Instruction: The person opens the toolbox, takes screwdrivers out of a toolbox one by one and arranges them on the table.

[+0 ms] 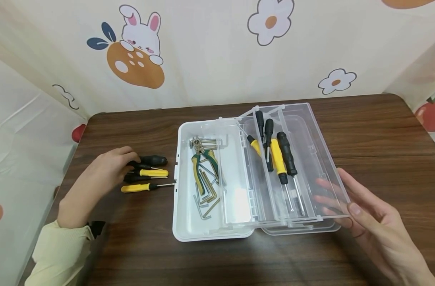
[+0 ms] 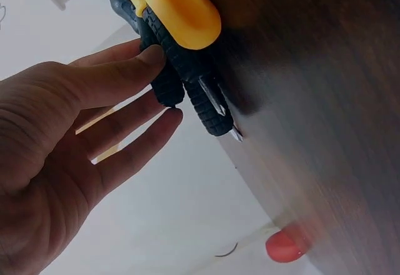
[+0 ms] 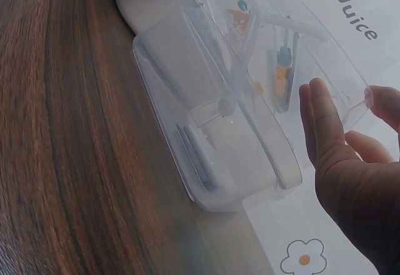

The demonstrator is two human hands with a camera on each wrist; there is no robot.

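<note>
My left hand (image 1: 111,169) is at the left of the table, its thumb and fingertips pinching a black screwdriver handle (image 2: 167,87). Beside it lie another black-handled screwdriver (image 1: 154,160) and yellow-handled screwdrivers (image 1: 136,188). My right hand (image 1: 378,222) holds the right edge of a clear plastic tray (image 1: 306,131), thumb above and fingers seen through it from below. Several yellow and black screwdrivers (image 1: 278,155) lie in the tray's compartments. The tray is swung out to the right of a white box (image 1: 179,159), overlapping part of it.
Inside the white box are green-handled pliers (image 1: 196,171) and several hex keys (image 1: 211,186). Below the tray, a clear lid (image 1: 306,229) reaches out over the brown wooden table (image 1: 149,246). A patterned curtain (image 1: 210,59) stands behind the table.
</note>
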